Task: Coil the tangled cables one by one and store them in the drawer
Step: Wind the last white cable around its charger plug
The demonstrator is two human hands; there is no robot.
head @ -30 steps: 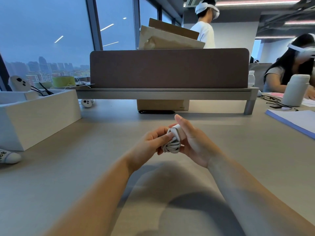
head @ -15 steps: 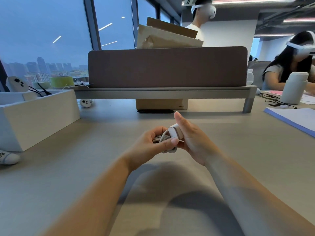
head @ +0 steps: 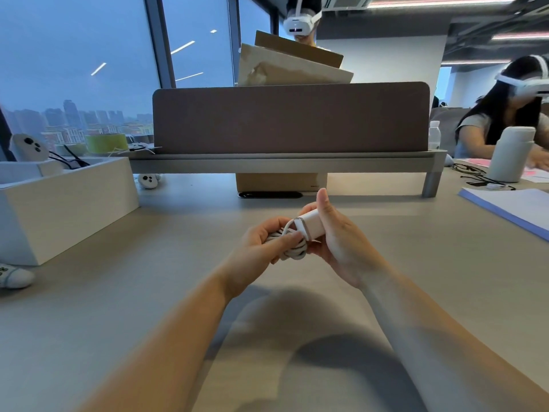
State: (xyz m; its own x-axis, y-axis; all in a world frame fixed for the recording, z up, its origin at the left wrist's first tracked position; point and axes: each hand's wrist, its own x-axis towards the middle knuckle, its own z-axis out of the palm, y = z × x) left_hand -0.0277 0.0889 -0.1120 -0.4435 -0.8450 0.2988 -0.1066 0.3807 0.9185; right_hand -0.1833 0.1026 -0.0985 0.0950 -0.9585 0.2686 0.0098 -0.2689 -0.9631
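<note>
Both hands meet above the middle of the desk. My right hand (head: 341,248) holds a white charger block (head: 310,227) between thumb and fingers. A white cable (head: 292,249) runs from the block into a small coil that my left hand (head: 261,248) grips, with the thumb pressed across the loops. Part of the coil is hidden inside the left palm. An open white drawer box (head: 68,200) stands at the left of the desk with black cables (head: 69,160) lying in it.
A brown divider on a grey shelf (head: 282,166) crosses the back, with a cardboard box (head: 280,182) under it. White controllers (head: 15,276) lie at the left. Papers (head: 511,208) and a white bottle (head: 509,157) sit at the right, near a seated person.
The charger block has come out further above the coil and turned in my right hand. My left hand has wrapped more tightly round the coil. Both hands stay in place.
</note>
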